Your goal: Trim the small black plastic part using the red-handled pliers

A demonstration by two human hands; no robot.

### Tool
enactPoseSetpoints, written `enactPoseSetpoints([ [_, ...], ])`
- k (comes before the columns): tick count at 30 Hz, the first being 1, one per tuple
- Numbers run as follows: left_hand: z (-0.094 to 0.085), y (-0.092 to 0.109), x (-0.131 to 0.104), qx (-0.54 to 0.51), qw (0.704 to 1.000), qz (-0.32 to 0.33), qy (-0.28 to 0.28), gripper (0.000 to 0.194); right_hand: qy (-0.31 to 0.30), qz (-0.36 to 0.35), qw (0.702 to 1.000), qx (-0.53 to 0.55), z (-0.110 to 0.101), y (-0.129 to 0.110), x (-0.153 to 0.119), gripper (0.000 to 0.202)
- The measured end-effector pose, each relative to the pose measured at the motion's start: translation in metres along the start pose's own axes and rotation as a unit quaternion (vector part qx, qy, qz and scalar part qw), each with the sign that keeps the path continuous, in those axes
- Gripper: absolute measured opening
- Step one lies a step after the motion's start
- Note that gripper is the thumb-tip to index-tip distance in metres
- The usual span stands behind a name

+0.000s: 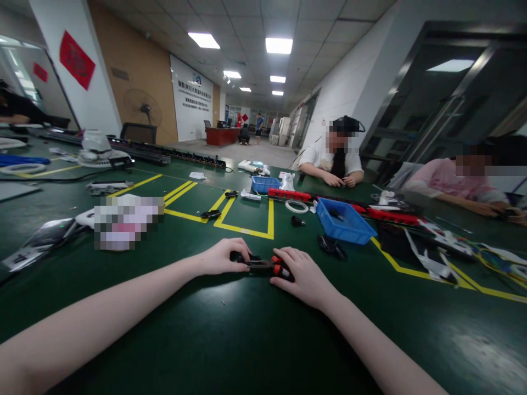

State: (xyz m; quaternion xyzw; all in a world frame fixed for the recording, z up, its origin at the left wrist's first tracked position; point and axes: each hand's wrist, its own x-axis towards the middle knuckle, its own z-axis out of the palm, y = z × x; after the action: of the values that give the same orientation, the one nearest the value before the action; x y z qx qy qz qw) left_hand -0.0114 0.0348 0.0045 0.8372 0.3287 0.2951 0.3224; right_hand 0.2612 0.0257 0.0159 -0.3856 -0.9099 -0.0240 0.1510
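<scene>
My right hand (303, 275) is wrapped round the red and black handles of a pair of pliers (281, 271), whose dark jaws point left. Opposite it, my left hand (224, 258) pinches a small black part (239, 256), partly covered by the fingers. The jaws meet or nearly meet this part by the left fingertips; whether they grip it I cannot tell. Both hands are low over the dark green table (230, 340). A tiny light scrap (223, 302) lies in front of them.
Right of my hands stand a blue tray (346, 233) and black parts (331, 247). Beyond are a smaller blue tray (265, 185), a red strip (288, 194) and a white ring (296, 206). Two people (335, 153) sit across the table. Black pieces (211, 214) lie by yellow tape lines.
</scene>
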Motion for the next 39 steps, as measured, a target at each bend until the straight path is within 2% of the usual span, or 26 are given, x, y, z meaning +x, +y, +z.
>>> enactPoseSetpoints([
  [3, 0.000, 0.000, 0.000, 0.000, 1.000, 0.003, 0.006, 0.011, 0.016, 0.009, 0.999, -0.032, -0.001, 0.003, -0.010, 0.056],
  [8, 0.002, -0.003, 0.000, 0.014, 1.000, 0.012, 0.017, 0.013, 0.014, 0.007, 0.999, -0.031, -0.004, -0.003, -0.010, 0.031],
  [13, 0.003, -0.004, 0.000, 0.030, 0.999, 0.024, 0.019, 0.015, 0.022, 0.025, 0.998, -0.048, -0.004, -0.008, -0.010, 0.030],
  [18, 0.003, -0.001, -0.001, 0.053, 0.998, 0.018, 0.022, 0.027, 0.079, 0.017, 0.991, -0.111, -0.003, -0.011, -0.015, 0.037],
  [23, 0.002, 0.000, -0.002, 0.055, 0.997, 0.043, 0.017, 0.041, 0.158, 0.026, 0.974, -0.158, -0.002, -0.012, -0.017, 0.041],
  [29, 0.002, -0.002, -0.001, 0.086, 0.993, 0.084, -0.003, 0.023, 0.178, -0.011, 0.970, -0.164, -0.002, -0.011, -0.017, 0.039],
  [34, 0.001, -0.002, -0.001, 0.110, 0.989, 0.103, 0.001, 0.021, 0.151, -0.058, 0.971, -0.178, -0.002, -0.013, -0.016, 0.040],
  [39, 0.002, -0.003, -0.002, 0.113, 0.987, 0.110, 0.006, 0.017, 0.144, -0.051, 0.973, -0.174, -0.002, -0.013, -0.015, 0.041],
])
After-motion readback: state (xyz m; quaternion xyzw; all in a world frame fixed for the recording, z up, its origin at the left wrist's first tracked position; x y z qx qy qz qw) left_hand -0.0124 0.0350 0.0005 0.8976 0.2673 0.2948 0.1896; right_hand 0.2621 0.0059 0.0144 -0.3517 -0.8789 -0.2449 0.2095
